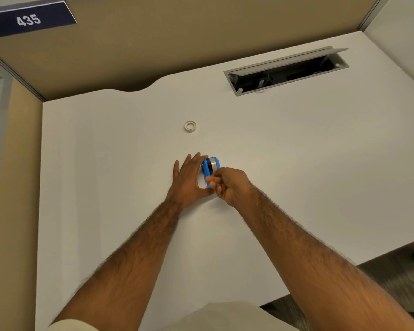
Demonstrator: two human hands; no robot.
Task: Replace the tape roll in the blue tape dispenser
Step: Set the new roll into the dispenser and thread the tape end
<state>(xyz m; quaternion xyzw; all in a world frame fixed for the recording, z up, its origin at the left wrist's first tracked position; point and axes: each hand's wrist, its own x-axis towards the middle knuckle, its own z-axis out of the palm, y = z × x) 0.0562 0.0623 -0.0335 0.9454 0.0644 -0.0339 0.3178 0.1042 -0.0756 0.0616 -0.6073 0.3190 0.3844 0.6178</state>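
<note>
On the white desk top (pixel 105 187), the left hand (pixel 187 182) lies spread and flat-fingered against the left side of the small blue plastic tape dispenser (pixel 209 169), bracing it rather than gripping. The dispenser sits at the middle of the desk, between both hands. The right hand (pixel 227 185) is curled narrow, fingertips pinching at the dispenser's near end; what they hold, a tape end or the roll's edge, I cannot tell. A small pale ring-shaped tape roll (pixel 190 126) lies well beyond. To do this well, keep the left palm firm so the body cannot slide, and pull gently and straight.
</note>
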